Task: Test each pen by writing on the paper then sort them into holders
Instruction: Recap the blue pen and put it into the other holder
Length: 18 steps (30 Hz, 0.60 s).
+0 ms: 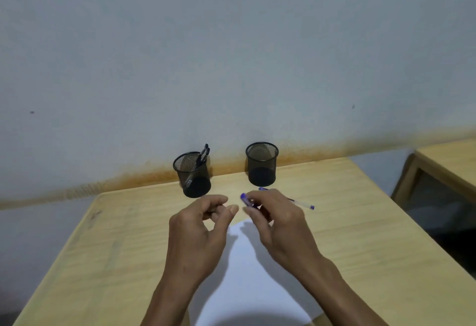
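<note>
Right fingers (253, 211) pinch a purple pen (246, 200) over the paper (253, 274), left fingers (219, 207) loosely curled w/ nothing held, 2 holders (262, 164) behind; risk: loose pinch drops pen, or nudges pen (302, 204) on tabletop (360, 235).

Two bare forearms reach in over the near edge of the counter (360, 222), with no sleeve, watch, bracelet or ring showing on either of them. The left hand (198, 233), on the counter's left half, and the right hand (280, 225), on its right half, are both ungloved, the knuckles and tendons standing out plainly across their backs. Both wrists are lean, and each forearm widens toward the counter's near edge, where it runs out of sight.
</note>
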Each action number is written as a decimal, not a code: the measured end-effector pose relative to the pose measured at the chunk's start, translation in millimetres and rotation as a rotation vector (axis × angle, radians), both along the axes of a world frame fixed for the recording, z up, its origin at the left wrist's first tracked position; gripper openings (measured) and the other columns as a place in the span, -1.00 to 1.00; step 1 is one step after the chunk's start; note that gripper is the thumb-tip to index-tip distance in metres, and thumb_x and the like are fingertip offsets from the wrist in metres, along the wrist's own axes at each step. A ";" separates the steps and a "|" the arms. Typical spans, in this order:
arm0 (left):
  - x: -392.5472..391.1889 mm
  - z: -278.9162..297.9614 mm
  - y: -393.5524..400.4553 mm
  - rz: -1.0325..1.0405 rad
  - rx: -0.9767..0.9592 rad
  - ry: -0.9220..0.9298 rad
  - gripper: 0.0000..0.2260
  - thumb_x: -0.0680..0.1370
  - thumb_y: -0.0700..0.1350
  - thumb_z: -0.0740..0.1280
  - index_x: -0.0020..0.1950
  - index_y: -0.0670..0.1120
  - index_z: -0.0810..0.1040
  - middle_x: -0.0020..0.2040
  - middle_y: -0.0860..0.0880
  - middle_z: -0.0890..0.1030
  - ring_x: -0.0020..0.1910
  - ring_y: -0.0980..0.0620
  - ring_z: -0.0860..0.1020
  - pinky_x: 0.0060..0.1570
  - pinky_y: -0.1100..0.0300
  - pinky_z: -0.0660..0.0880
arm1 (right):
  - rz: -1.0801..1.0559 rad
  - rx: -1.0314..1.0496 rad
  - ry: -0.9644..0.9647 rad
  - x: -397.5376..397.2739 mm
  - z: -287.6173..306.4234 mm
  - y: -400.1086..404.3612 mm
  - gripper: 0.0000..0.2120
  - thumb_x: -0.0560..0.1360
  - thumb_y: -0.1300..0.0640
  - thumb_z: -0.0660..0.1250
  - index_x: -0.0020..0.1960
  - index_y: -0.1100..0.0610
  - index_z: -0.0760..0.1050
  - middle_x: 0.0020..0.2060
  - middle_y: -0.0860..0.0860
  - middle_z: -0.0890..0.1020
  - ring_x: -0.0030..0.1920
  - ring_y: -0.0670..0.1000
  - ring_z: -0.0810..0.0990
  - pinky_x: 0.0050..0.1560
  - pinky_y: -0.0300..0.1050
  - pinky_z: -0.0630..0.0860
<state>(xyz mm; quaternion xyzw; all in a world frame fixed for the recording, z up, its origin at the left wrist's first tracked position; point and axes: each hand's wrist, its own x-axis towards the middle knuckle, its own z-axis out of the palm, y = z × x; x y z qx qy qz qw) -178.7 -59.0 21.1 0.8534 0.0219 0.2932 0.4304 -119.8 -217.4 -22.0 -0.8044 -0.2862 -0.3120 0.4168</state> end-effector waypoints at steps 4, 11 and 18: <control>39.3 -3.7 -10.5 0.028 -0.081 0.041 -0.87 0.47 -0.04 0.49 -0.03 -0.02 0.67 -0.32 0.08 0.63 -0.24 0.15 0.59 -0.23 0.41 0.47 | -0.171 0.447 0.249 36.5 26.9 -19.9 -0.97 0.56 0.20 0.44 -0.05 0.11 0.60 -0.30 -0.11 0.68 -0.31 -0.20 0.67 -0.23 -0.35 0.55; 135.2 -18.8 -34.6 0.030 0.008 0.144 -0.53 0.49 0.09 0.43 0.34 -0.06 0.48 0.11 0.03 0.57 0.07 0.07 0.53 -0.01 0.20 0.47 | -0.241 0.825 0.339 126.0 58.7 -32.4 -0.89 0.57 0.07 0.43 -0.12 0.01 0.55 -0.28 -0.03 0.72 -0.22 -0.05 0.78 -0.01 0.12 0.70; 186.1 -31.3 -46.6 0.034 0.028 0.223 -0.33 0.48 0.22 0.39 0.47 -0.07 0.31 0.31 -0.01 0.42 0.36 -0.02 0.39 0.28 0.02 0.41 | -0.350 0.596 0.429 176.6 27.3 -18.9 -0.80 0.54 0.01 0.46 -0.16 0.12 0.65 -0.38 -0.10 0.65 -0.38 -0.22 0.58 -0.29 -0.43 0.42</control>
